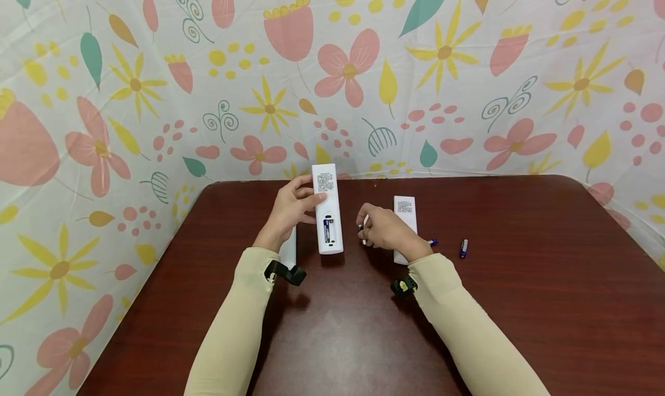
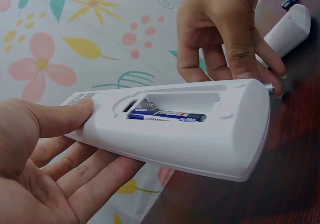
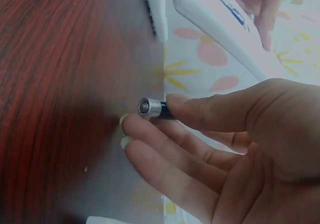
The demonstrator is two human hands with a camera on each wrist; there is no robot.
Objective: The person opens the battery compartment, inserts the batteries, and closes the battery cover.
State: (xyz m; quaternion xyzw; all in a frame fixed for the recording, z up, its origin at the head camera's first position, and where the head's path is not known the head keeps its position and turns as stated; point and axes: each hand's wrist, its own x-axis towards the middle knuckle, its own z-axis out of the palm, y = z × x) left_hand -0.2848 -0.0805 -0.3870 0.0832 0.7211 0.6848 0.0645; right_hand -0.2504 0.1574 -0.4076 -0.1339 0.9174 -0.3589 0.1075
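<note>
My left hand [image 1: 292,211] holds a white remote control [image 1: 326,202] raised, back side facing me, thumb on its back and fingers beneath. The remote's battery compartment [image 2: 172,104] lies uncovered. One blue battery [image 2: 165,115] sits in it, and a spring shows beside an unfilled slot. Just right of the remote, my right hand [image 1: 384,227] pinches another small battery [image 3: 155,108] between thumb and fingers. Its silver end points outward, apart from the compartment. In the left wrist view the remote partly hides this battery, leaving its metal tip [image 2: 270,88] visible.
A second white remote [image 1: 405,208] lies on the dark wooden table [image 1: 519,315], partly behind my right hand. Another white remote [image 1: 288,250] lies under my left wrist. Two loose batteries, one by my right wrist [image 1: 433,242] and one farther right [image 1: 464,248], rest there.
</note>
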